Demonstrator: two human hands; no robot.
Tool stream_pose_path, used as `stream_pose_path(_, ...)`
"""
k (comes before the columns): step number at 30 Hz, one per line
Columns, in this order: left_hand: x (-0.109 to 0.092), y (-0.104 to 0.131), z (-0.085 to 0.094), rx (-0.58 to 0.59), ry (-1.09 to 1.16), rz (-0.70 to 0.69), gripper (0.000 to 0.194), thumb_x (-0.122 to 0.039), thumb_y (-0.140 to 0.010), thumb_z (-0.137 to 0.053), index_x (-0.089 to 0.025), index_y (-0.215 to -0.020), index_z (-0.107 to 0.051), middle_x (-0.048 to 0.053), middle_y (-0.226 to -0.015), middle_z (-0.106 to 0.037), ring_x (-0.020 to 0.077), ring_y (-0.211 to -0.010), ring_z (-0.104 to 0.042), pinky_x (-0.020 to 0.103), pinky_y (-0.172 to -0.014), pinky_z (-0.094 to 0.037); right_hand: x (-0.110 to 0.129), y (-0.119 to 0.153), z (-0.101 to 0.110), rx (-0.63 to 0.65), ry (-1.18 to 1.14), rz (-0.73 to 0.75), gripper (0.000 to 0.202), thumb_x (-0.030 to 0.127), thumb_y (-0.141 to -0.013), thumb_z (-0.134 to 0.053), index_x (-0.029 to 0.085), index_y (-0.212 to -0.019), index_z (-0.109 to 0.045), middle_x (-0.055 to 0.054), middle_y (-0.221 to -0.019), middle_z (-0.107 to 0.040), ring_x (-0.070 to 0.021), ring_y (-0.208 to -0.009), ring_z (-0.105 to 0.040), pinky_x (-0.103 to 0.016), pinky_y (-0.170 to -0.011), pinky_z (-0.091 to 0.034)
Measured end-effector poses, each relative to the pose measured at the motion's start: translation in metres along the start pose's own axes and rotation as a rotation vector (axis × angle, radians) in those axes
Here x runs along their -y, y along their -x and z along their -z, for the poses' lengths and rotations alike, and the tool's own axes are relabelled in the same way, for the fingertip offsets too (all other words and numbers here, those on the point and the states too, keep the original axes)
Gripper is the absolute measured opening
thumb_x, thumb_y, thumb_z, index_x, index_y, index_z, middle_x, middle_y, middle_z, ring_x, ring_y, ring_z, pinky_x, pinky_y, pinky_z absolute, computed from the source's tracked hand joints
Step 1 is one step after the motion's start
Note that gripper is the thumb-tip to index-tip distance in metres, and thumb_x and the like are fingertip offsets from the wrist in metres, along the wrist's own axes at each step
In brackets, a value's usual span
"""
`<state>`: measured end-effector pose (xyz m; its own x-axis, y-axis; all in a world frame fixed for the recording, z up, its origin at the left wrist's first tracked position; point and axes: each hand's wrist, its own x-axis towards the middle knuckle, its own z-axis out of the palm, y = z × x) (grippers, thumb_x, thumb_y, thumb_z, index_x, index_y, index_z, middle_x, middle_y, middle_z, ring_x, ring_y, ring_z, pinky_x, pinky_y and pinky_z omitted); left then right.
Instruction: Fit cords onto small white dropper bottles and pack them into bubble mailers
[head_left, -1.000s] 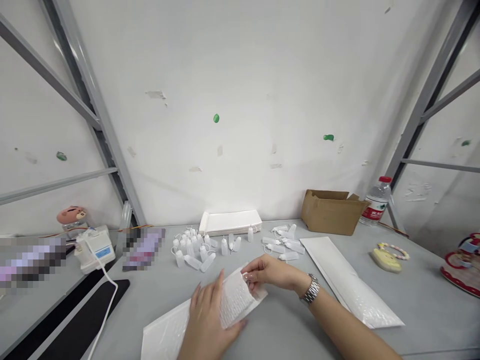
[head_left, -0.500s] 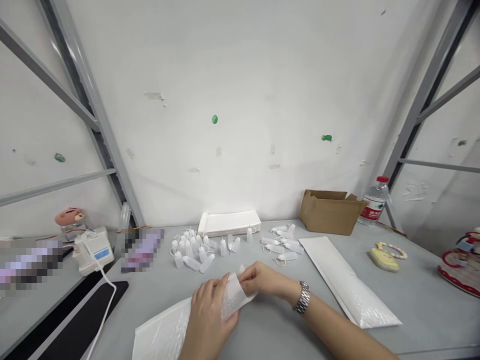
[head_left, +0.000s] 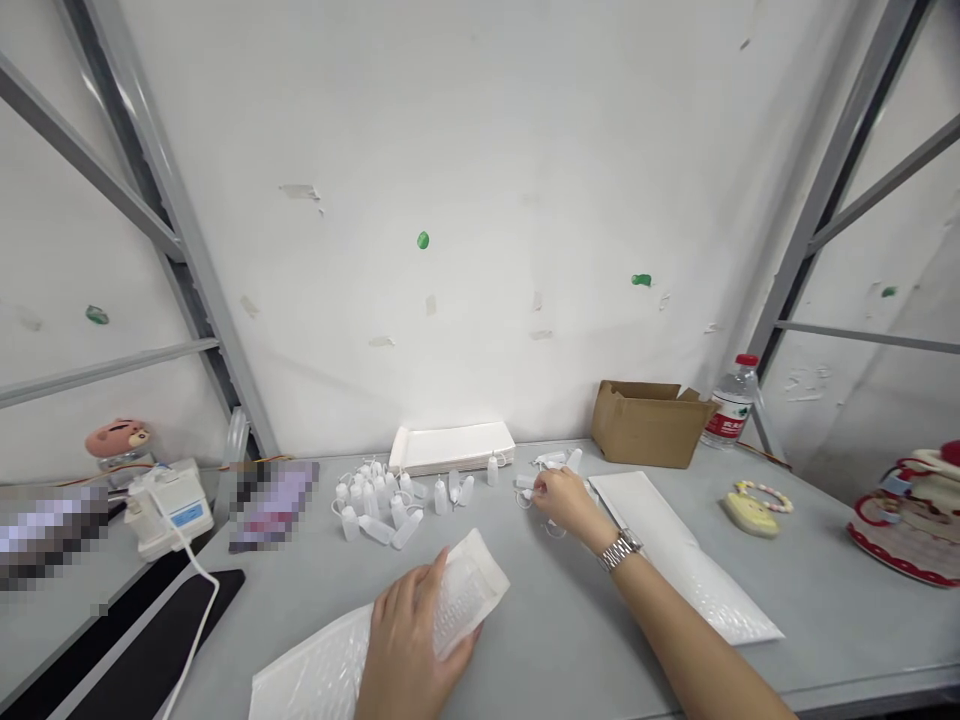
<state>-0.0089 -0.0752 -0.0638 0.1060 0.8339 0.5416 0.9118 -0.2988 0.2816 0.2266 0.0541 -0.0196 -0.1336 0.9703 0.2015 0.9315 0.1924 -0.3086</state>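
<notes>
My left hand (head_left: pixel 414 635) is wrapped round a white bubble mailer (head_left: pixel 311 665), its open end tilted up to the right. My right hand (head_left: pixel 564 500), wearing a metal watch (head_left: pixel 621 549), reaches into the right-hand group of small translucent squeeze bottles (head_left: pixel 551 460). Its fingers are pinched at a bottle (head_left: pixel 526 482), partly hidden by the hand. Another cluster of these capped bottles (head_left: pixel 371 497) stands and lies left of centre. A second padded mailer (head_left: pixel 679 550) lies flat beside my right forearm and looks filled.
At the wall lies a stack of white mailers (head_left: pixel 454 447). A cardboard box (head_left: pixel 651 428) and a water bottle (head_left: pixel 731 405) stand at the back right. Near the right edge are a yellow pouch (head_left: pixel 750 514) and a decorated item (head_left: pixel 904 520). A white power strip (head_left: pixel 169 510) and cable are left.
My right hand has left the mailer's mouth and moved up and right to the loose squeeze bottles. The mailer's open end now shows, still held in my left hand.
</notes>
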Motion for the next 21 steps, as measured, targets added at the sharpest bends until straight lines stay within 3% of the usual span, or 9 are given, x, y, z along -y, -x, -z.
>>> stream_pose_path(6, 0.001, 0.002, -0.002, -0.03, -0.025, -0.049, 0.059, -0.034, -0.071, -0.056, -0.023, -0.126, -0.04, 0.007, -0.104, -0.059, 0.0233, -0.095, -0.053, 0.036, -0.083, -0.039, 0.01, 0.003, -0.002, 0.043, -0.039, 0.015, 0.015, 0.011, -0.072, -0.048, 0.011, -0.077, -0.063, -0.013, -0.081, -0.06, -0.0254, -0.088, -0.05, -0.032, -0.076, -0.033)
stream_pose_path(10, 0.0, 0.002, -0.001, -0.029, -0.038, -0.042, 0.06, -0.032, -0.07, -0.056, -0.021, -0.127, -0.038, 0.006, -0.102, -0.059, 0.0229, -0.094, -0.053, 0.035, -0.082, -0.039, 0.019, 0.007, 0.013, 0.081, -0.177, 0.05, 0.022, 0.025, -0.082, -0.04, 0.014, -0.08, -0.06, -0.007, -0.081, -0.058, -0.0189, -0.078, -0.053, -0.027, -0.067, -0.038)
stream_pose_path(13, -0.001, 0.001, -0.002, -0.03, -0.036, -0.038, 0.061, -0.031, -0.07, -0.055, -0.021, -0.127, -0.037, 0.006, -0.103, -0.059, 0.0228, -0.094, -0.054, 0.035, -0.082, -0.039, 0.029, 0.013, 0.023, 0.219, -0.58, 0.083, 0.024, 0.036, -0.082, -0.043, 0.016, -0.079, -0.057, -0.001, -0.074, -0.056, -0.013, -0.066, -0.052, -0.024, -0.06, -0.04)
stream_pose_path(16, -0.001, 0.0, -0.002, -0.039, -0.033, -0.049, 0.061, -0.03, -0.07, -0.055, -0.021, -0.128, -0.036, 0.006, -0.102, -0.06, 0.0227, -0.093, -0.054, 0.035, -0.081, -0.039, 0.041, 0.021, 0.02, 0.399, -1.106, 0.095, 0.024, 0.038, -0.071, -0.061, 0.016, -0.078, -0.054, 0.001, -0.074, -0.056, -0.0099, -0.061, -0.053, -0.024, -0.06, -0.042)
stream_pose_path(18, -0.001, 0.0, -0.002, -0.056, -0.035, -0.055, 0.062, -0.031, -0.071, -0.056, -0.021, -0.128, -0.035, 0.007, -0.101, -0.06, 0.0226, -0.092, -0.055, 0.034, -0.08, -0.039, 0.047, 0.027, 0.012, 0.549, -1.214, 0.099, 0.03, 0.038, -0.062, -0.069, 0.015, -0.076, -0.054, 0.001, -0.072, -0.058, -0.0112, -0.061, -0.056, -0.027, -0.062, -0.044)
stream_pose_path(21, -0.002, -0.001, -0.001, -0.062, -0.042, -0.048, 0.064, -0.03, -0.071, -0.056, -0.021, -0.129, -0.033, 0.007, -0.1, -0.06, 0.0227, -0.091, -0.055, 0.035, -0.08, -0.039, 0.053, 0.033, 0.001, 0.713, -1.172, 0.099, 0.034, 0.038, -0.058, -0.072, 0.014, -0.075, -0.056, -0.001, -0.067, -0.06, -0.0152, -0.063, -0.06, -0.03, -0.063, -0.046)
